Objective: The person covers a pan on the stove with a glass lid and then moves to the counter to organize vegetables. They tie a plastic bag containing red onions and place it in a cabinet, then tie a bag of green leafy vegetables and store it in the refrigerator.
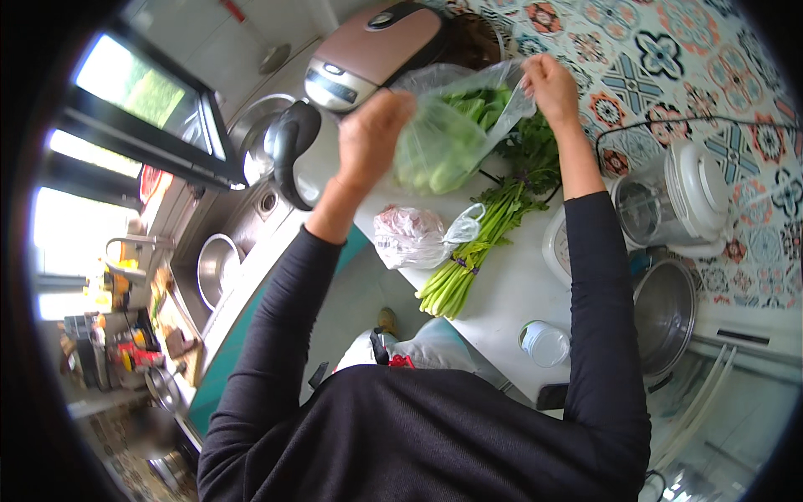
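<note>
My left hand [374,133] and my right hand [550,88] hold up the rim of a clear plastic bag [467,147], one at each side. Pale green leafy vegetables [439,157] show through the bag's film. Below the bag, a bunch of celery [461,276] bound with purple ties lies on the white countertop, its leafy tops beneath my right hand. Left of the celery is a knotted plastic bag [411,235] with pinkish contents that I cannot make out.
A pink electric appliance [379,41] stands behind the bag. To the left are a black handle [293,150], a metal bowl [218,270] in the sink and an open window [150,106]. A white blender [665,194], a metal pot [665,314] and a clear plastic tub [546,344] stand on the right.
</note>
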`<state>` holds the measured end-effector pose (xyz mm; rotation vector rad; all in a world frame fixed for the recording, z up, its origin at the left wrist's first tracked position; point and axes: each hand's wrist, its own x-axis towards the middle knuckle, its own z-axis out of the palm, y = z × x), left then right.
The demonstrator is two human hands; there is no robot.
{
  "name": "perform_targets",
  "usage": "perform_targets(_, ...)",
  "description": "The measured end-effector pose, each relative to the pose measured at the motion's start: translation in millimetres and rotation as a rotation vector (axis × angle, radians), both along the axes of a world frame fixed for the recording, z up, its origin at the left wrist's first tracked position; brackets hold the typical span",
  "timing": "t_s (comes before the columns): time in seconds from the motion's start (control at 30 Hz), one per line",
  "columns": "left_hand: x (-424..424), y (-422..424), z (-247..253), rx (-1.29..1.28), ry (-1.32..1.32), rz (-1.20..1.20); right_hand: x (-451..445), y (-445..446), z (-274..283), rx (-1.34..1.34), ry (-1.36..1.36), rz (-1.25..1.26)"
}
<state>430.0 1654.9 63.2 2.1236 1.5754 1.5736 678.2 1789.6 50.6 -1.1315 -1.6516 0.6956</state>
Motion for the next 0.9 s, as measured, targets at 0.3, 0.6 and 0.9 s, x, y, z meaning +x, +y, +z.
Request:
perform_targets(0.3,-58,-46,90,0.288,-0.510,-0.399,4,-53,144,0.453,0.424,0.255)
perform_targets(0.6,-118,-151,85,0.060,-1.482,-0.854,-97,-220,134,-0.005,0.842,1.087)
perform_targets(0.9,-207,-344,25,-0.323,-1.696,-0.311,-242,-381,62,-0.479,1.181,1.072)
